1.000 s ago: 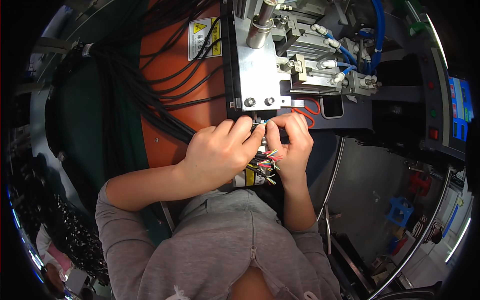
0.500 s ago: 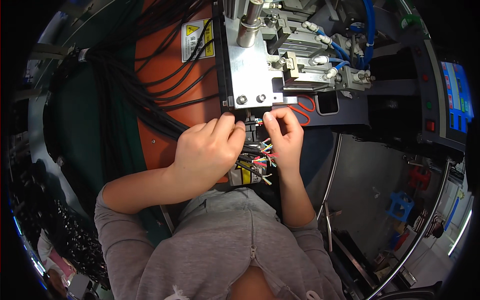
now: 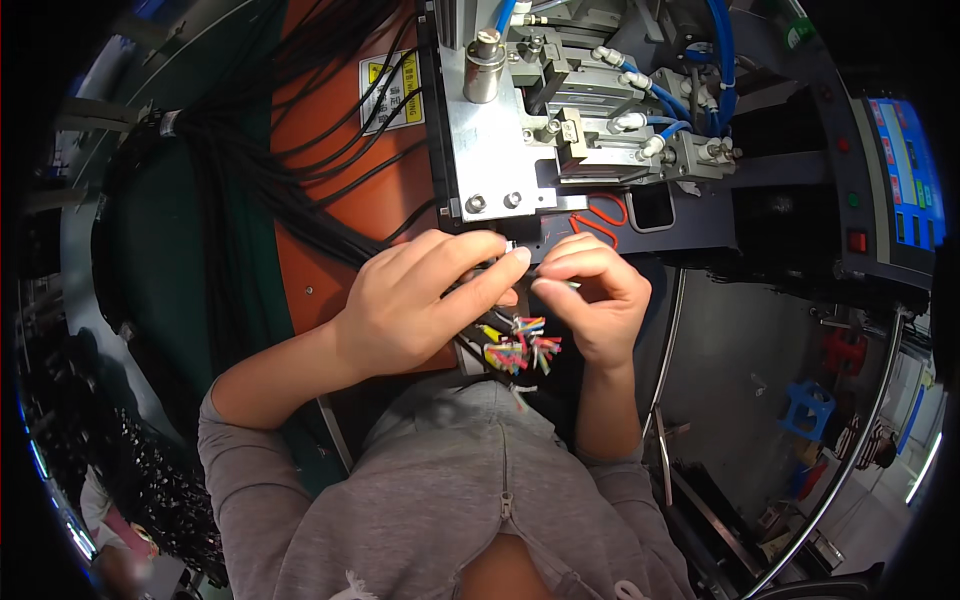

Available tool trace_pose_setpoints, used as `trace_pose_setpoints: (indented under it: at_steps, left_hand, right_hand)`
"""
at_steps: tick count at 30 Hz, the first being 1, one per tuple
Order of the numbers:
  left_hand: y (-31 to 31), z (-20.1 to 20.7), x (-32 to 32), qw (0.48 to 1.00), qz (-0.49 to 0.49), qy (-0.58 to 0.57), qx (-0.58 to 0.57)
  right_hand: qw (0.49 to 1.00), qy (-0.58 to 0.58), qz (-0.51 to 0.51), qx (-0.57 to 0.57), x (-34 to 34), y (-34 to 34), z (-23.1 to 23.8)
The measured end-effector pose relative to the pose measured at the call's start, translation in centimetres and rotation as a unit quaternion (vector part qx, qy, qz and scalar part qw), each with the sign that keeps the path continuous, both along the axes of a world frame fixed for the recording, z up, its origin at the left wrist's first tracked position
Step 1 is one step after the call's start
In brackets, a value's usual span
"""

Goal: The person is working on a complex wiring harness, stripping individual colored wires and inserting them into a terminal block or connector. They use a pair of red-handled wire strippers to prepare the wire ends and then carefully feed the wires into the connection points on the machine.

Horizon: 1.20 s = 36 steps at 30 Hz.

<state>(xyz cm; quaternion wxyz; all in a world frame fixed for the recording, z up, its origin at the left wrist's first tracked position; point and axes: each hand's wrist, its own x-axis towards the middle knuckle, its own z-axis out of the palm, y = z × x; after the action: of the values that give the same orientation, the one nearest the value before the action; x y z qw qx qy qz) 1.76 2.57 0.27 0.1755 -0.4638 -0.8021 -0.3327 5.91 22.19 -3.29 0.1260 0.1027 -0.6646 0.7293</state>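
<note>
My left hand (image 3: 425, 295) is closed, thumb and forefinger pinched at the front edge of the metal fixture (image 3: 490, 160). A black cable seems to run into its fingers, and a small white bit shows at the fingertips. Close by on the right, my right hand (image 3: 600, 305) pinches a thin, pale wire end (image 3: 570, 285) between thumb and forefinger; the rest of it is blurred. Below the hands, several stripped cable ends fan out in coloured wires (image 3: 510, 355). Long black cables (image 3: 300, 220) come in from the left.
Pneumatic cylinders (image 3: 610, 140) with blue hoses (image 3: 725, 60) stand behind the fixture. Red-handled scissors (image 3: 600, 220) lie right of it. An orange-brown board (image 3: 330, 270) carries a warning label (image 3: 393, 90). Farther right are a control screen (image 3: 910, 170), a metal rail (image 3: 850, 470) and a blue stool (image 3: 808, 408).
My right hand has drawn back to the right and slightly down from the fixture. My left fingers have shifted right. The coloured wire ends sit a little lower, and the view has shifted slightly.
</note>
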Motion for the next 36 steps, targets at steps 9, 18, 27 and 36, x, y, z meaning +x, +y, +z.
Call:
trace_pose_setpoints:
  at_steps: [9,18,27,36]
  left_hand:
    - [0.2,-0.2,0.1,0.997,0.022,-0.034,0.071]
    - [0.5,0.1,0.5,0.997,0.054,-0.054,0.004]
    - [0.4,-0.7,0.6,0.997,0.051,0.005,-0.049]
    - [0.8,-1.2,1.1,0.991,0.063,0.044,-0.113]
  right_hand:
    - [0.984,0.115,-0.098,0.089,-0.6,-2.9,0.7]
    - [0.931,0.162,-0.212,0.251,-0.4,-2.9,1.5]
    - [0.977,-0.167,0.017,0.129,0.1,0.2,2.4]
    - [0.966,-0.052,-0.074,0.243,-0.2,-0.1,0.4]
